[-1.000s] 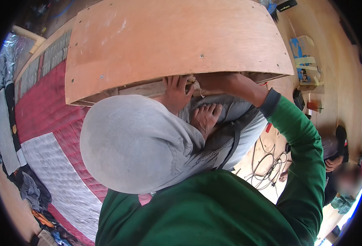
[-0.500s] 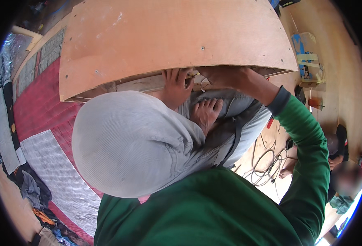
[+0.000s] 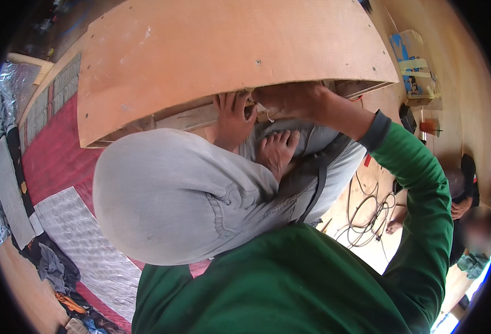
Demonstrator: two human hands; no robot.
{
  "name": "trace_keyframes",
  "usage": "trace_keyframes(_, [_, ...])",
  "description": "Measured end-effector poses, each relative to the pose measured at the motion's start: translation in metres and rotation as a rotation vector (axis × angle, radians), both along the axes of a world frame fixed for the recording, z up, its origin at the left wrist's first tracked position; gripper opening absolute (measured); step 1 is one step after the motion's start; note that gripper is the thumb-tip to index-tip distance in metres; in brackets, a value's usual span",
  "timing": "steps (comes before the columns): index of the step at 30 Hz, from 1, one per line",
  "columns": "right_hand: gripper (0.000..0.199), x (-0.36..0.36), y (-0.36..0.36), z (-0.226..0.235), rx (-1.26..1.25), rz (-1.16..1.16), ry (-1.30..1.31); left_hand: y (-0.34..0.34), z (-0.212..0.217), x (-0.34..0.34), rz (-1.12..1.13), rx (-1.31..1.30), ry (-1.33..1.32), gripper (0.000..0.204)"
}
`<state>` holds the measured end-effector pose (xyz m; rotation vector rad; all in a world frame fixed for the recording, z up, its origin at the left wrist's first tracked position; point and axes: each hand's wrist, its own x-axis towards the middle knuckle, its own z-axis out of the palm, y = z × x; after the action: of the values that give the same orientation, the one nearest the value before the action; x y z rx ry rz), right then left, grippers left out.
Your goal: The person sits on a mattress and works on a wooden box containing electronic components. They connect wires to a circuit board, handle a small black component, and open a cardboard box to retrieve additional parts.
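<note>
A tan plywood panel (image 3: 234,44) with screw heads lies across the far side, its near edge raised over a wooden frame (image 3: 187,118). My left hand (image 3: 234,121) reaches up to that edge, fingers bent and thumb curled toward them. From the right, my right hand (image 3: 293,101) meets it just under the edge, its fingers bent in and partly covered by the panel. A short white wire (image 3: 270,116) hangs between the hands. Whatever the fingertips pinch is hidden.
My bent leg in grey trousers (image 3: 151,195) and bare foot (image 3: 277,152) are close below the hands. Red quilted cloth (image 3: 50,147) spreads at left. A coiled cable (image 3: 368,217), a taped box (image 3: 417,67) and another person (image 3: 461,203) are at right.
The view has shifted a little, so the panel sits slightly further left. Both hands stay together at its edge. A small yellow bit between them no longer shows.
</note>
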<state>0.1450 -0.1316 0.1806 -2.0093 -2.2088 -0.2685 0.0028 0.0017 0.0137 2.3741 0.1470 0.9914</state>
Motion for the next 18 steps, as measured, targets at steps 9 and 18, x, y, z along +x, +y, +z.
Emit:
trace_keyframes(9, [0.021, 0.000, 0.013, 0.005, -0.346, -0.207, 0.059, 0.000, -0.008, 0.002, 0.002, -0.046, 0.011, 0.053])
trace_keyframes(18, [0.019, -0.002, 0.021, 0.002, -0.304, -0.255, 0.144, 0.004, -0.003, 0.001, -0.033, -0.024, 0.026, 0.051])
